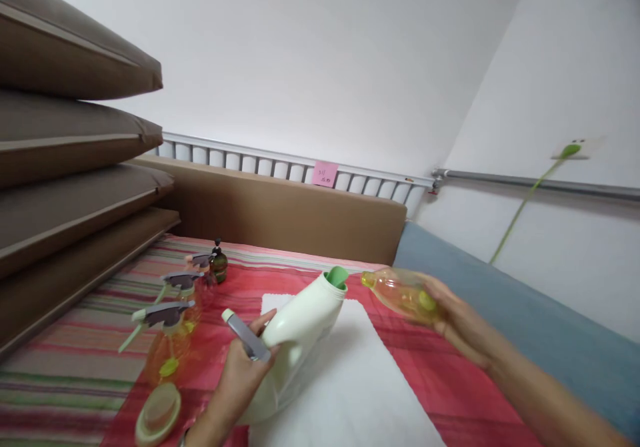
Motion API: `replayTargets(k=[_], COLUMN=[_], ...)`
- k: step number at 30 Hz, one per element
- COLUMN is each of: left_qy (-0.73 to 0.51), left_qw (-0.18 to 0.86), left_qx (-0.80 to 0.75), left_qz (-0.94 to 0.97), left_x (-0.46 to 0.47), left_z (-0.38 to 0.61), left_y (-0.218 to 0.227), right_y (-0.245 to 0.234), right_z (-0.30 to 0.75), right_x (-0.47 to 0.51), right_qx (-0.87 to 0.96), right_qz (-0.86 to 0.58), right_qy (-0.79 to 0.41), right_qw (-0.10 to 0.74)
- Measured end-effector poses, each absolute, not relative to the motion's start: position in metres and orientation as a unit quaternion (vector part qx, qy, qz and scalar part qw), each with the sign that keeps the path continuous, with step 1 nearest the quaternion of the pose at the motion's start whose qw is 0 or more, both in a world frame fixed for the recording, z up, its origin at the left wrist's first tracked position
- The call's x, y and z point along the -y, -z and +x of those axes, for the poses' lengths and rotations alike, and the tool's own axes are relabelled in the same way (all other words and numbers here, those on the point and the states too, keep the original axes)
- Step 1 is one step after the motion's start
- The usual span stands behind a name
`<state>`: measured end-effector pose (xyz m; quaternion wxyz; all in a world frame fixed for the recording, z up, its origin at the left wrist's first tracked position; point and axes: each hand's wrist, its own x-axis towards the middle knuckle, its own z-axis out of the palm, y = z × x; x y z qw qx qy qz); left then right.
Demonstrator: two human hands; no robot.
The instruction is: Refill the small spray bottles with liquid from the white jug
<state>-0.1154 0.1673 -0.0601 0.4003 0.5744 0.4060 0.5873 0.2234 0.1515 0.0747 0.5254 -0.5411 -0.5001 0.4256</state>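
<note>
My left hand [237, 373] is closed around the side of a large pale green detergent bottle [305, 320], tilted to the right with its mouth upward. A green pouring spout shows in the mouth. From the same hand juts a grey piece with a pale green end [247, 337]; I cannot tell whether it belongs to the bottle. My right hand [453, 320] grips a clear yellowish plastic bottle [400, 293] by its base end. That bottle lies nearly level in the air, its yellow neck pointing at the spout, a small gap apart.
At left stand spray bottles [173, 343] with grey triggers, a dark pump bottle [219, 265] and a pale round cap [159, 413]. A white cloth [360, 373] lies on the red striped cover. Stacked brown cushions [75, 133] rise at left; a radiator [250, 162] is behind.
</note>
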Motion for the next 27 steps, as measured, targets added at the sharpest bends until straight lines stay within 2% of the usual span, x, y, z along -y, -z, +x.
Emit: replayTargets(k=[5, 8, 11, 17, 27], left_qy=[-0.595, -0.600, -0.623, -0.677, -0.682], left_qw=[0.343, 0.333, 0.341, 0.349, 0.343], left_qx=[-0.446, -0.462, -0.477, -0.452, -0.493], left_qz=[0.574, 0.562, 0.518, 0.465, 0.416], left_x=[-0.164, -0.163, -0.171, -0.209, -0.224], left_z=[-0.120, -0.119, -0.111, -0.080, -0.064], left_y=[0.062, 0.058, 0.055, 0.062, 0.083], right_y=[0.031, 0.069, 0.082, 0.079, 0.114], right_z=[0.240, 0.243, 0.242, 0.241, 0.235], right_x=[-0.121, -0.109, -0.107, -0.130, -0.152], right_qx=[0.316, 0.231, 0.193, 0.159, 0.065], right_qz=[-0.474, -0.429, -0.391, -0.330, -0.278], right_qy=[-0.582, -0.638, -0.656, -0.683, -0.765], right_qw=[0.580, 0.596, 0.616, 0.632, 0.577])
